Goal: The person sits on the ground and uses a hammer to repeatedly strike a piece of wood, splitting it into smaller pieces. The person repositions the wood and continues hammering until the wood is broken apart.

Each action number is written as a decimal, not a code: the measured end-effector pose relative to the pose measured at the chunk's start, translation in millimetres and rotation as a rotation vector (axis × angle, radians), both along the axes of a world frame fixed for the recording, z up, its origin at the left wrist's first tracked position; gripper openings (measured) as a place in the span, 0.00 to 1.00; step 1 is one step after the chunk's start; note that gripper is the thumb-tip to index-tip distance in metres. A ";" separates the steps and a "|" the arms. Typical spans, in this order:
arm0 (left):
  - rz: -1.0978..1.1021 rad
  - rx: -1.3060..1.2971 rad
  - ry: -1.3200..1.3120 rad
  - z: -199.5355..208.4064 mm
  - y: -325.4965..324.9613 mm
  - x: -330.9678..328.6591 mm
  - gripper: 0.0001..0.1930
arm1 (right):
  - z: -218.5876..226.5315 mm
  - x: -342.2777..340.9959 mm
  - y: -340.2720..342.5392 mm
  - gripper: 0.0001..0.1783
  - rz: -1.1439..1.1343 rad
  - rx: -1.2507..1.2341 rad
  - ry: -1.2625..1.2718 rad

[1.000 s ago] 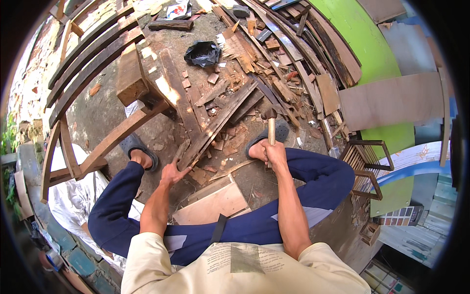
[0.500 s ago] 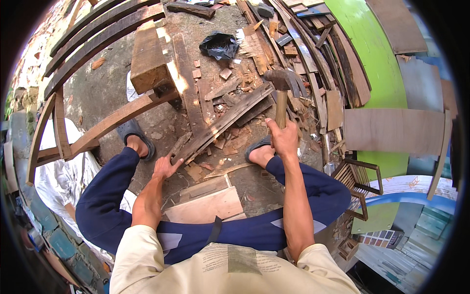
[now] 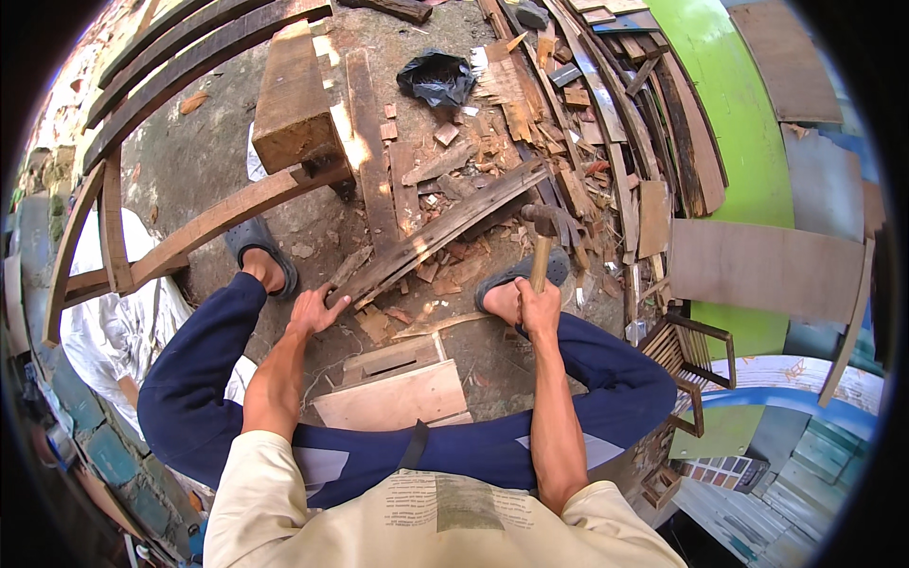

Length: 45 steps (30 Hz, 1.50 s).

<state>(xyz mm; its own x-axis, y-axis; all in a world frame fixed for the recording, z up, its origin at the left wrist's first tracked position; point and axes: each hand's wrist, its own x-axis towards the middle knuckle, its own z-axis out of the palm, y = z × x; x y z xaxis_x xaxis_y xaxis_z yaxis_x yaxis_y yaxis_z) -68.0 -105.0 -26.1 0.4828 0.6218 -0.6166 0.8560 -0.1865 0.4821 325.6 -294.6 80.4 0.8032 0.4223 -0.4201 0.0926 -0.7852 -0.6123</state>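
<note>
My right hand is closed around the wooden handle of a claw hammer. Its dark metal head lies just right of a long, weathered wooden plank, above my right foot. That plank slants from lower left to upper right across wood scraps, with a long split or gap along it. At its near lower-left end, my left hand grips it, thumb on the near side; some fingertips are hidden. Between my legs sits a small pale wooden box or board piece.
A wooden frame with curved rails stands at left, beside a thick timber block. A black plastic bag lies among splinters ahead. Long boards are piled at right by a green panel. A slatted wooden piece is near my right knee.
My right hand has drawn the hammer down and toward me, so its head has dropped from beyond the plank's upper end to beside it. My left hand stays at the plank's near end.
</note>
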 end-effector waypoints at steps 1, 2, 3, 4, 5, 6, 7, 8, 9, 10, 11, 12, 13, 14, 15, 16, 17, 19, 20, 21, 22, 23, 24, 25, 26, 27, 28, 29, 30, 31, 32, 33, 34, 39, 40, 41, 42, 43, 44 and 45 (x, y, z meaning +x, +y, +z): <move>0.004 -0.011 -0.006 1.3 0.3 2.5 0.41 | 2.9 0.2 4.7 0.21 -0.006 0.012 0.002; -0.009 -0.006 -0.003 1.7 -0.5 4.1 0.41 | 6.7 0.0 7.7 0.20 -0.026 0.004 0.043; -0.022 -0.002 0.001 1.9 -1.5 5.5 0.41 | 11.0 0.0 9.6 0.20 -0.047 -0.004 0.085; -0.039 0.001 0.000 1.4 -2.2 9.5 0.41 | 17.1 0.0 11.7 0.20 -0.071 -0.013 0.122; -0.041 -0.011 0.006 -0.5 -3.2 12.6 0.42 | 12.5 0.5 9.9 0.20 -0.050 0.024 0.080; -0.042 -0.023 0.013 -3.7 -4.6 15.1 0.42 | 2.1 0.7 6.7 0.20 -0.028 0.061 0.040; -0.044 -0.035 0.019 -6.5 -6.2 18.2 0.42 | -8.2 0.6 4.0 0.19 -0.006 0.097 -0.003; -0.056 -0.021 0.040 -8.4 -7.9 23.1 0.42 | -19.9 -0.5 1.2 0.19 0.018 0.090 -0.038; -0.067 -0.007 0.062 -9.8 -10.1 28.2 0.43 | -32.5 -3.0 -0.3 0.19 0.043 0.083 -0.073; -0.072 0.005 0.088 -11.8 -12.5 31.0 0.43 | -41.9 -6.3 1.2 0.19 0.074 0.075 -0.104; -0.073 -0.017 0.102 -11.0 -13.3 31.1 0.43 | -39.3 -13.3 7.6 0.19 0.097 -0.027 -0.018; -0.074 -0.039 0.116 -9.2 -11.9 31.2 0.44 | -36.6 -18.4 15.2 0.19 0.119 -0.129 0.068; -0.076 -0.052 0.126 -7.1 -7.4 32.7 0.44 | -33.6 -18.8 26.7 0.19 0.140 -0.221 0.150; -0.095 -0.053 0.142 -6.6 -7.7 37.5 0.45 | -47.3 -9.8 28.5 0.19 0.169 -0.296 0.274; -0.116 -0.054 0.157 -6.9 -8.3 43.1 0.45 | -56.2 -2.7 21.1 0.18 0.181 -0.332 0.264; -0.122 -0.055 0.183 -8.8 -7.0 41.2 0.45 | -52.6 -4.9 28.2 0.18 0.209 -0.369 0.264; -0.115 -0.043 0.178 -9.0 -4.9 39.7 0.46 | -43.8 -6.8 35.4 0.18 0.234 -0.404 0.258; -0.109 -0.031 0.166 -7.0 -7.4 36.3 0.46 | -20.1 -11.4 40.0 0.19 0.226 -0.241 0.054; -0.114 -0.039 0.177 -5.1 -5.8 37.4 0.46 | -8.0 -12.3 44.1 0.19 0.222 -0.156 -0.046; -0.119 -0.047 0.189 -3.0 -4.0 39.6 0.46 | 3.0 -7.0 48.8 0.19 0.175 -0.132 -0.017; -0.129 -0.059 0.202 -1.6 -3.9 40.0 0.46 | 18.3 -3.4 54.3 0.17 0.160 0.000 -0.084; -0.116 -0.061 0.191 -3.9 -5.5 37.2 0.46 | 34.8 -2.6 63.1 0.16 0.125 0.154 -0.064; -0.103 -0.062 0.178 -8.6 -6.4 34.7 0.45 | 51.4 -1.7 73.2 0.15 0.090 0.308 -0.045; -0.095 -0.064 0.161 -10.2 -6.2 35.4 0.45 | 59.5 -0.3 76.6 0.15 0.049 0.461 -0.032; -0.097 -0.058 0.168 -10.7 -6.5 34.2 0.45 | 56.4 -2.8 77.1 0.16 0.029 0.565 0.007; -0.097 -0.053 0.177 -10.3 -7.3 31.9 0.45 | 48.5 -9.4 78.9 0.16 0.009 0.670 0.047; -0.101 -0.047 0.181 -10.2 -6.6 32.5 0.45 | 38.4 -14.8 79.7 0.17 -0.013 0.775 0.082; -0.098 -0.032 0.165 -14.3 -5.2 33.1 0.43 | 7.0 -20.9 66.1 0.17 -0.045 0.728 0.080; -0.110 -0.014 0.137 -19.9 -3.8 38.9 0.42 | -59.5 -13.9 26.0 0.13 0.003 0.549 -0.039; -0.095 -0.006 0.136 -25.2 -6.4 32.9 0.41 | -76.4 -23.5 17.3 0.14 -0.061 0.248 0.078; -0.105 -0.031 0.145 -21.9 -3.0 37.9 0.41 | -88.2 -30.9 6.4 0.17 -0.071 -0.115 0.200; -0.117 -0.056 0.154 -18.6 -0.5 44.4 0.41 | -98.7 -37.3 -5.5 0.21 -0.024 -0.440 0.341; -0.120 -0.082 0.172 -13.9 -2.1 47.2 0.41 | -110.1 -50.2 -19.7 0.20 -0.189 -0.378 0.466; -0.083 -0.074 0.168 -22.9 -14.5 38.0 0.42 | -91.7 -53.0 -28.5 0.17 -0.273 -0.268 0.424; -0.092 -0.078 0.161 -22.1 -12.0 40.6 0.42 | -90.2 -41.2 -21.8 0.15 -0.195 -0.161 0.312; -0.096 -0.076 0.159 -19.5 -6.7 41.9 0.42 | -85.0 -31.9 -9.6 0.15 -0.112 -0.051 0.203; -0.092 -0.062 0.163 -16.1 -6.3 45.7 0.41 | -78.2 -19.4 1.5 0.16 -0.112 0.090 0.142; -0.100 -0.066 0.187 -14.2 -6.1 45.1 0.41 | -61.3 -15.7 16.7 0.17 -0.107 0.224 0.093; -0.109 -0.076 0.214 -13.8 -5.6 44.6 0.41 | -41.0 -17.4 34.0 0.17 -0.103 0.389 0.085; -0.117 -0.083 0.238 -13.3 -4.7 42.2 0.41 | -18.7 -20.0 54.0 0.17 -0.100 0.557 0.075</move>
<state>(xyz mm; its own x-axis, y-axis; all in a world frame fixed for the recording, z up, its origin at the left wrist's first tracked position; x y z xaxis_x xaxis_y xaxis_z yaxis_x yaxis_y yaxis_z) -25.7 -109.7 -39.5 0.3837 0.5132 -0.7677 0.9220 -0.2590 0.2877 305.6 -240.6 61.7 0.8274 0.5196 -0.2131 -0.0251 -0.3448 -0.9384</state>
